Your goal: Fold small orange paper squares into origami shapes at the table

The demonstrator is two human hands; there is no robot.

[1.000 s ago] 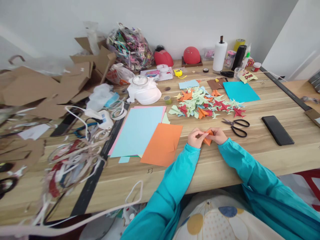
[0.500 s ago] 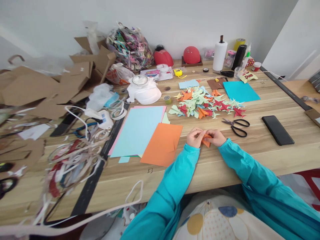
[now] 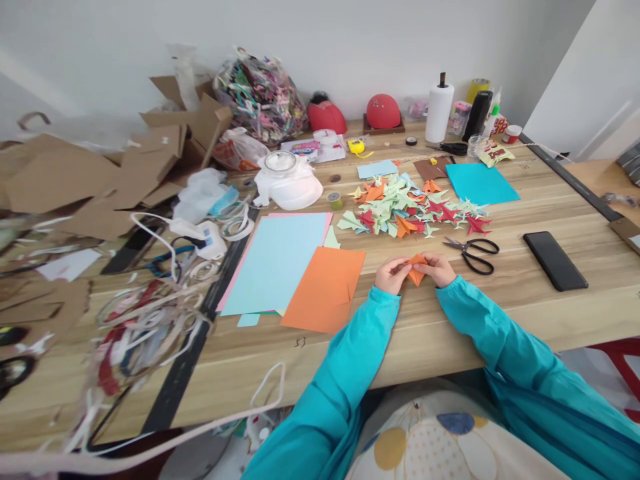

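Left hand [image 3: 392, 275] and right hand [image 3: 439, 271] pinch the folded orange paper [image 3: 417, 277] from opposite sides, left of the scissors [image 3: 466, 247], presumably so its creases hold; heap of paper figures [image 3: 399, 207] beyond the scissors, probably to spare working room.

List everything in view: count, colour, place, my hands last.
Folded piece: one, orange, front, right of centre
Folded shapes: many, mixed colours, heaped beyond piece
Scissors: one pair, black-handled, right of piece
Phone: one, black, right of scissors
Large sheet: one, orange, left of piece
Square sheet: one, turquoise, beyond scissors
Paper stack: one, light-blue-topped, left
Domes: two, red, back
Cardboard: several, brown, far left
Other clutter: uncounted, mixed, left, back
Left hand: one, turquoise-sleeved, pinching piece
Right hand: one, turquoise-sleeved, likewise
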